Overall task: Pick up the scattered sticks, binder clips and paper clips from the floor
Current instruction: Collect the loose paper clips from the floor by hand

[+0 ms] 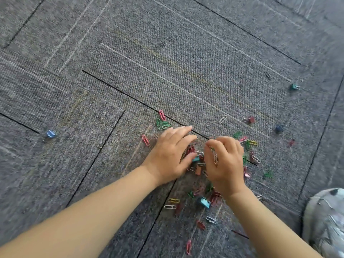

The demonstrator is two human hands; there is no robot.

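Observation:
Coloured paper clips and small binder clips lie scattered on grey carpet. My left hand (170, 155) and my right hand (225, 162) rest palm-down side by side, cupped around a small heap of clips (198, 161) between them. A teal binder clip (195, 159) touches my left thumb. My right fingers curl over a silver paper clip (215, 158). Green paper clips (162, 124) lie just beyond my left fingers. A teal binder clip (204, 202) sits under my right wrist. No sticks are visible.
Stray binder clips lie farther out: a blue one (50, 134) at far left, a teal one (294, 87) at upper right, a red one (250, 120) and a dark blue one (278, 128). A worn grey shoe (325, 222) fills the lower right corner.

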